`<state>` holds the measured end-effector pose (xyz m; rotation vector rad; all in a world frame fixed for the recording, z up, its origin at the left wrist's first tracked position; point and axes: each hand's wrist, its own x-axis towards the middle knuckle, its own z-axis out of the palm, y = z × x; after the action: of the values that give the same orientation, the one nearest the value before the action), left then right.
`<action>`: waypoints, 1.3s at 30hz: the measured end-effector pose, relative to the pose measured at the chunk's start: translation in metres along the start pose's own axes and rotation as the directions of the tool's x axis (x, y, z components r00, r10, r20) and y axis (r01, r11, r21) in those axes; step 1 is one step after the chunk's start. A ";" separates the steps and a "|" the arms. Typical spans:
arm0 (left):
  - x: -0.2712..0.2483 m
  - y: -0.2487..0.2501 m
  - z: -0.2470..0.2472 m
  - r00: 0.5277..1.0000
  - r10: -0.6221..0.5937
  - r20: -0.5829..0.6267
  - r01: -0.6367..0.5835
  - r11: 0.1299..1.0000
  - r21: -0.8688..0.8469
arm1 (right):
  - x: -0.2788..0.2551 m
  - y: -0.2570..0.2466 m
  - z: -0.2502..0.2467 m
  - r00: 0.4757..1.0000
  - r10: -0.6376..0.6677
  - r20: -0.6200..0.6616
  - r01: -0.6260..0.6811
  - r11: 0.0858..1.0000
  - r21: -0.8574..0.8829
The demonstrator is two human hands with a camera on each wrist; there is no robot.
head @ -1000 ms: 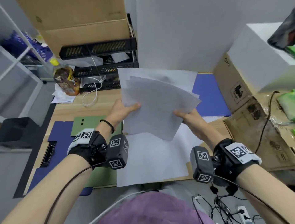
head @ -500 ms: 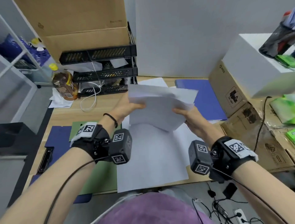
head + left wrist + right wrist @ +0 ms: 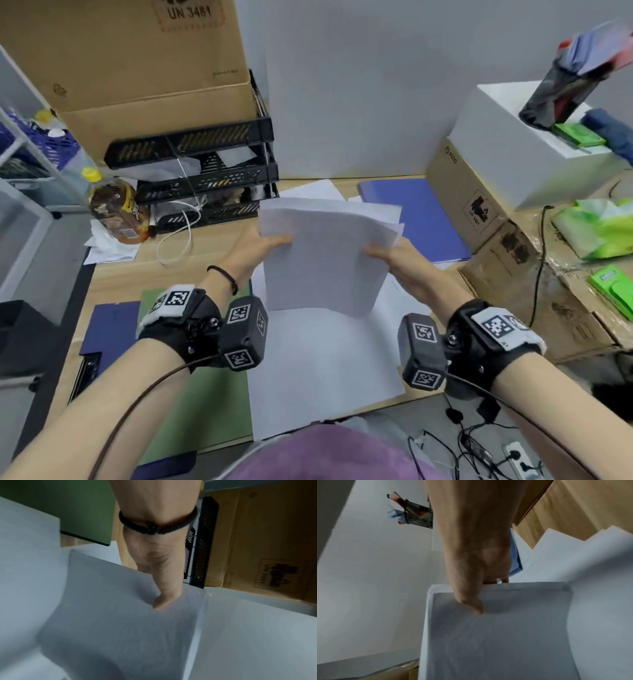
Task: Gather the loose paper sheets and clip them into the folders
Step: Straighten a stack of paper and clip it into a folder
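Sheets (image 3: 325,253): held above the table (image 3: 191,260), centre of the head view.
Left grip: left hand (image 3: 255,248) pinches the stack's left edge, thumb on top.
Right grip: right hand (image 3: 397,255) pinches the right edge.
Risk: edges are uneven, so a sheet could slip out, likely if a pinch loosens.
Long axis: runs upper frame to lower, near end drooping toward the person.
Folders: green folder (image 3: 205,394) at lower left, blue folder (image 3: 421,216) at upper right.

- paper stack (image 3: 325,253) is up over the tabletop (image 3: 116,274), left hand (image 3: 255,246) on its left edge, right hand (image 3: 397,255) on its right
- single sheet (image 3: 322,363) flat underneath
- clipboard folder (image 3: 109,329) far left, another folder (image 3: 421,212) behind-right
- stacked trays (image 3: 205,171) back left, bottle (image 3: 116,209) just left of them
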<state>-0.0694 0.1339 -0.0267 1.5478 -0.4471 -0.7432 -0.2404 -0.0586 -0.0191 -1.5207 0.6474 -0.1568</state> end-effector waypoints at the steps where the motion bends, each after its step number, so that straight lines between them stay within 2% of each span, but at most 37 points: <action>1: 0.000 -0.006 0.002 1.000 -0.018 -0.005 0.018 1.000 0.018 | 0.002 0.008 0.003 0.999 0.035 -0.018 -0.036 0.999 -0.030; 4: 0.005 0.003 0.006 0.998 -0.010 -0.059 0.011 1.000 0.023 | 0.006 0.003 0.010 0.995 0.047 -0.091 -0.048 0.999 -0.016; 10: 0.015 0.042 -0.011 0.988 0.126 -0.094 -0.134 0.988 -0.075 | 0.012 -0.045 -0.005 0.986 -0.107 -0.128 0.121 0.987 0.105; 12: 0.013 0.028 -0.013 0.993 0.074 -0.097 -0.084 0.991 -0.107 | 0.013 -0.031 -0.008 0.995 -0.067 -0.069 0.070 0.997 0.041; 14: 0.006 -0.001 -0.009 0.996 -0.064 -0.059 0.057 0.993 -0.107 | 0.014 0.001 -0.008 0.998 0.058 0.018 -0.056 0.996 -0.070; 16: -0.001 -0.026 -0.003 0.987 -0.157 -0.024 0.155 0.986 -0.064 | 0.017 0.029 -0.009 0.986 0.162 0.029 -0.157 0.979 -0.134; 19: 0.004 -0.034 0.000 0.987 -0.149 -0.056 0.147 0.988 -0.036 | 0.027 0.037 -0.010 0.984 0.173 -0.050 -0.179 0.969 -0.170; 23: 0.024 -0.021 -0.005 0.997 -0.063 -0.038 0.062 0.997 -0.041 | 0.035 0.008 -0.019 0.973 0.021 -0.228 -0.059 0.985 -0.161; 26: 0.028 -0.035 -0.013 0.986 -0.152 -0.062 0.153 0.988 0.023 | 0.033 0.005 -0.038 0.956 0.032 -0.293 -0.096 0.973 -0.208; 28: 0.025 -0.061 -0.020 0.943 -0.324 -0.081 0.330 0.941 0.076 | 0.030 0.018 -0.049 0.953 0.123 -0.278 -0.200 0.942 -0.270; 31: 0.008 -0.110 -0.024 0.798 -0.601 -0.025 0.599 0.789 0.136 | 0.030 0.045 -0.053 0.930 0.301 -0.211 -0.363 0.844 -0.395; 33: -0.007 -0.136 -0.021 0.700 -0.714 0.021 0.702 0.693 0.165 | 0.035 0.065 -0.050 0.903 0.407 -0.139 -0.424 0.788 -0.447; 34: -0.015 -0.145 -0.019 0.665 -0.746 0.030 0.731 0.659 0.175 | 0.039 0.074 -0.047 0.891 0.442 -0.106 -0.436 0.766 -0.473; 36: -0.026 -0.157 -0.015 0.638 -0.770 0.022 0.755 0.631 0.179 | 0.052 0.090 -0.039 0.880 0.474 -0.025 -0.416 0.744 -0.523; 39: -0.026 -0.167 -0.008 0.673 -0.738 -0.052 0.737 0.663 0.129 | 0.073 0.106 -0.025 0.886 0.459 0.066 -0.340 0.740 -0.581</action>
<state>-0.1067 0.1787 -0.1861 1.8717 0.1802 -1.3671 -0.2236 -0.1075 -0.1399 -1.8761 0.8881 0.5710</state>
